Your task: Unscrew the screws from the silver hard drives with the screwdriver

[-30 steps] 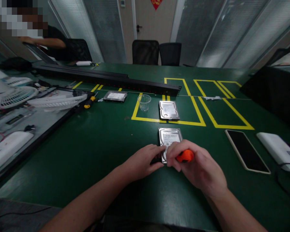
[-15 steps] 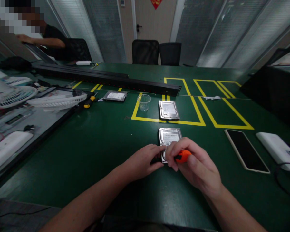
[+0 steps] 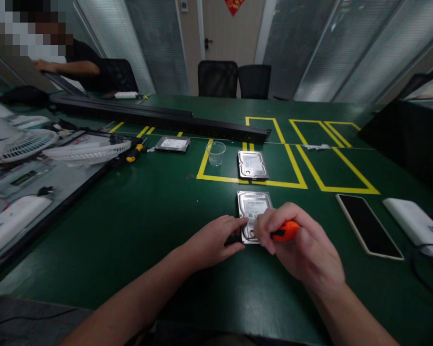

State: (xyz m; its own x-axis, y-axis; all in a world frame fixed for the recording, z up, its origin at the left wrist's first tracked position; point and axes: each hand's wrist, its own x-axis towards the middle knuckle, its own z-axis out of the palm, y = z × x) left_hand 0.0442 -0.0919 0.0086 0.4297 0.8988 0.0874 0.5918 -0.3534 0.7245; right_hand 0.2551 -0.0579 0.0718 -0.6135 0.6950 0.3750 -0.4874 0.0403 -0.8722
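Note:
A silver hard drive with a white label lies flat on the green table in front of me. My left hand grips its left side, index fingertip over the top and thumb by the near corner. Above the drive's right side, my right hand is closed around an orange-and-black screwdriver; the tip is hidden by my fingers. Just beyond lies a second hard drive, with a clear plastic cup to its left. A third hard drive sits farther left.
To the right lie a phone and a white device with a black cable. A yellow-and-black screwdriver is at the left, near white fan parts. Behind runs a long black bar. A person sits at the far left.
My right hand has shifted to the right with the orange screwdriver, uncovering more of the near hard drive. My left hand stays on the drive's left side.

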